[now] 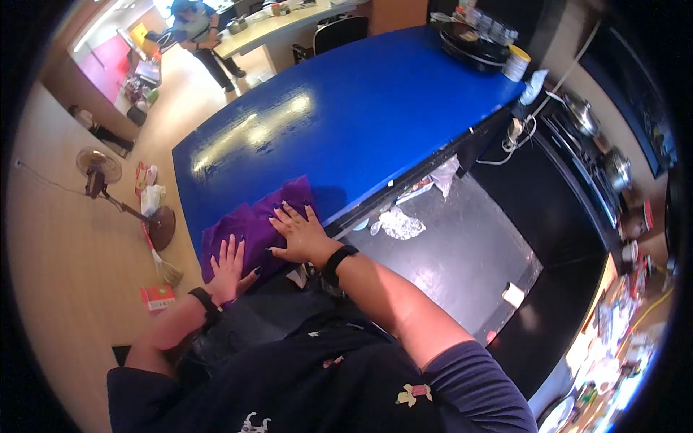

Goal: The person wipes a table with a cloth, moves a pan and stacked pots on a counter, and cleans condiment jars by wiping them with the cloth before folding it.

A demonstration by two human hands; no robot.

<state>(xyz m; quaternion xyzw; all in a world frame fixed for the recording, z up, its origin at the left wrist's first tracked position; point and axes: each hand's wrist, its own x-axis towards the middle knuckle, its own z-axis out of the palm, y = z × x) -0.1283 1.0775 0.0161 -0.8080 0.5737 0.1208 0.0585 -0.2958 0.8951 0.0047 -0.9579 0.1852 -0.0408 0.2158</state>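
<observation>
A purple cloth [253, 218] lies spread at the near left corner of the blue tabletop [368, 108]. Both of my hands press flat on it. My left hand [229, 268] rests on the cloth's near left part, fingers stretched out and thumb apart. Further right, my right hand [297, 232] lies with its fingers spread near the cloth's right edge. Neither hand grips anything. Wet, shiny streaks show on the tabletop beyond the cloth. Part of the cloth is hidden under my palms.
A black pan [473, 50] and a white tub with a yellow lid [517, 63] stand at the table's far right. A standing fan [160, 224] and a broom [167, 270] are on the left. Another person [198, 32] stands beyond the table. Crumpled foil [399, 223] lies below right.
</observation>
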